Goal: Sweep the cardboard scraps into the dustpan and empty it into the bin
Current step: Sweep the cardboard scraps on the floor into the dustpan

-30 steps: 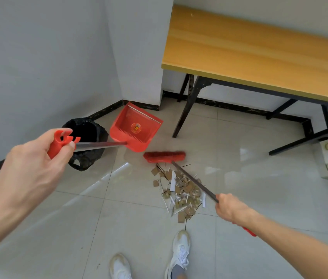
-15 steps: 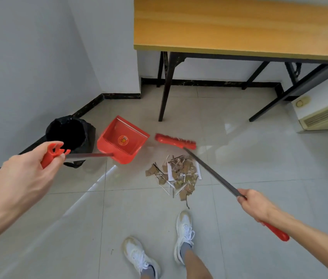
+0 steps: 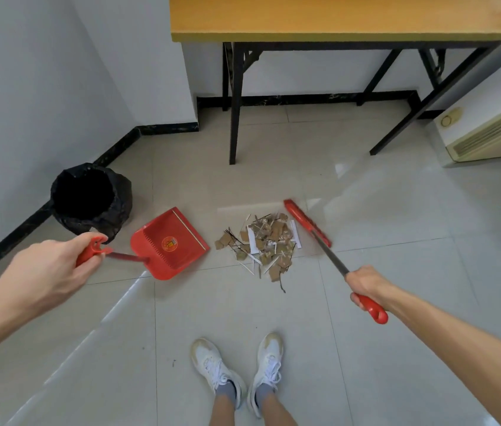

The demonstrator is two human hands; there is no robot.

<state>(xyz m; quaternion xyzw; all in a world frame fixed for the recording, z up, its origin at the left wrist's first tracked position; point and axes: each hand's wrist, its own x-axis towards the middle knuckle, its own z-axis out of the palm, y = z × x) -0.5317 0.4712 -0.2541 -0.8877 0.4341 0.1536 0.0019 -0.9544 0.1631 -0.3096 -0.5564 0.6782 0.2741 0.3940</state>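
A pile of brown cardboard scraps (image 3: 266,244), mixed with white strips and thin sticks, lies on the tiled floor ahead of my feet. My left hand (image 3: 49,269) grips the red handle of a red dustpan (image 3: 170,242), whose pan sits low at the floor just left of the pile, mouth facing it. My right hand (image 3: 365,285) grips the handle of a red broom (image 3: 306,222); its brush head rests on the floor at the pile's right edge. A bin with a black liner (image 3: 89,199) stands by the left wall, behind the dustpan.
A wooden table (image 3: 350,20) on black legs (image 3: 236,106) stands against the far wall beyond the pile. A cream-coloured appliance (image 3: 488,130) sits at the right. My white shoes (image 3: 236,373) are on the tiles below the pile.
The dustpan has come down from mid-air to the floor left of the pile. The broom head has swung from the pile's far side to its right edge. The view has tilted downward.
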